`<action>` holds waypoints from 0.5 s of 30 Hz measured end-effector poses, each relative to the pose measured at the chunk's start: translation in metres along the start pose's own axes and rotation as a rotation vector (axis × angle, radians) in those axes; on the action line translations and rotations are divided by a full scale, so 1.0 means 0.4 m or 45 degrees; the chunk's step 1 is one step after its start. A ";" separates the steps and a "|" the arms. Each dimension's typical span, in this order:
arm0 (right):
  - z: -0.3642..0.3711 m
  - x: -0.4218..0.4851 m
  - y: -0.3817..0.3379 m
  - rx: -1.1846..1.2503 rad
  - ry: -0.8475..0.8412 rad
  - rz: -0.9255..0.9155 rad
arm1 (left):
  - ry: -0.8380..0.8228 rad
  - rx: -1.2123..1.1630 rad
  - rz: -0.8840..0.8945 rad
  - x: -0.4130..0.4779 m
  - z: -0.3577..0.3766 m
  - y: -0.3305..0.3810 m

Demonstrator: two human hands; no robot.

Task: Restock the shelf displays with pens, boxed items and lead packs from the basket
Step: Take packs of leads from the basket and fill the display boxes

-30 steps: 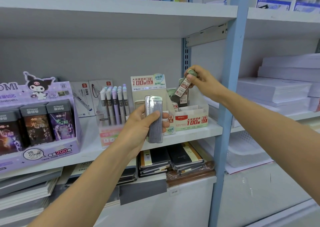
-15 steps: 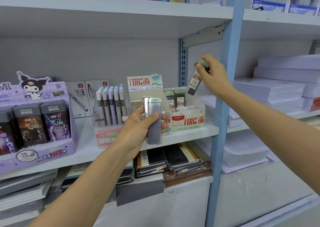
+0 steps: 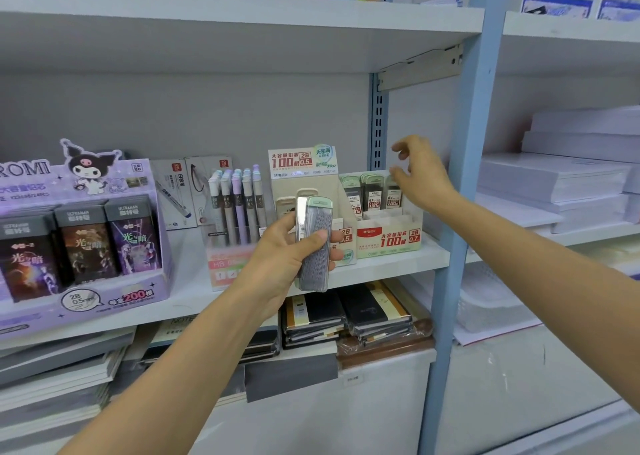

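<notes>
Lead packs (image 3: pixel 313 246) stand upright in my left hand (image 3: pixel 277 267), gripped at the front edge of the shelf (image 3: pixel 391 268); the 0.7 box (image 3: pixel 388 241) lies to their right, nearest my right hand (image 3: pixel 420 177), spread open and empty.

My left hand (image 3: pixel 277 267) and right hand (image 3: pixel 424 177) are bare. My left forearm (image 3: pixel 166 368) and right forearm (image 3: pixel 540 281) are bare too, slim and smooth, uncovered right to the near edge of view. My left thumbnail (image 3: pixel 319 235) is short and plain.
</notes>
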State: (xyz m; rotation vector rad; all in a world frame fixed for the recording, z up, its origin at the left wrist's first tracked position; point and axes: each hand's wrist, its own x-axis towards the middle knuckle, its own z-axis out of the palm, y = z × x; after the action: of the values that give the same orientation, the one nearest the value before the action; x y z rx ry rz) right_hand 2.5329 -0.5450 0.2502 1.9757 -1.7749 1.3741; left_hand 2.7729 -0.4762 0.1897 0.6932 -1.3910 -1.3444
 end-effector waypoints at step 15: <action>0.003 -0.197 -0.169 1.146 -0.551 0.246 | 0.022 -0.076 -0.155 -0.084 0.003 0.012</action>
State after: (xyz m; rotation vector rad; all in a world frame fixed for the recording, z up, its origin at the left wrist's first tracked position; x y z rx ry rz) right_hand 2.6006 -0.4704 0.2249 2.7560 -1.6839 2.2349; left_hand 2.7830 -0.4441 0.1853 0.7584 -1.3069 -1.4656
